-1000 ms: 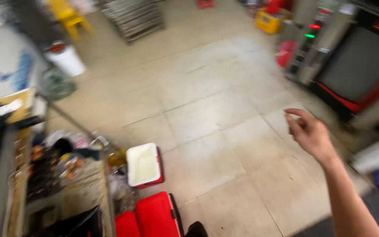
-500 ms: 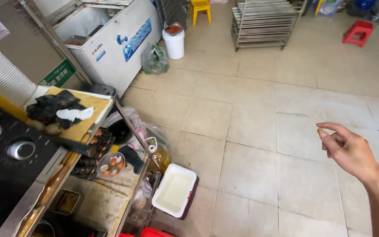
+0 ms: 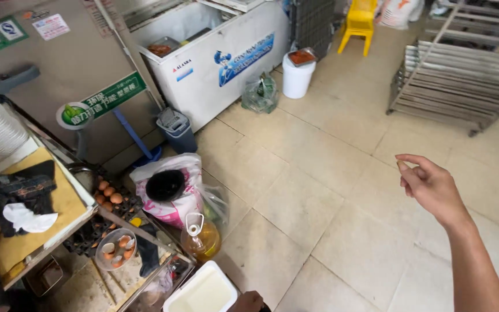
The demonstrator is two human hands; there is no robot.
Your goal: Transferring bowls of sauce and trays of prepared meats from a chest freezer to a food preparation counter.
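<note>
My right hand [image 3: 431, 186] is raised over the tiled floor at the right. Its fingers are loosely curled and apart, and it holds nothing. A small brown part of what seems to be my left hand [image 3: 248, 301] shows at the bottom edge, beside a white rectangular tub [image 3: 201, 290]; its fingers are hidden. Nearest the tub stand a plastic bottle of yellow oil [image 3: 201, 239] and a pink-and-white bag [image 3: 175, 188] with a black bowl in it.
At the left, a low shelf holds egg trays [image 3: 111, 195] and a clear bowl of eggshells [image 3: 116, 248]. A white chest freezer [image 3: 220, 58], a white bucket [image 3: 297, 75], a yellow stool [image 3: 358, 22] and a metal rack [image 3: 457, 75] stand farther back.
The view has swung left and up, bringing the freezer and the shelf nearer. My right hand has stayed raised and empty at the right.
</note>
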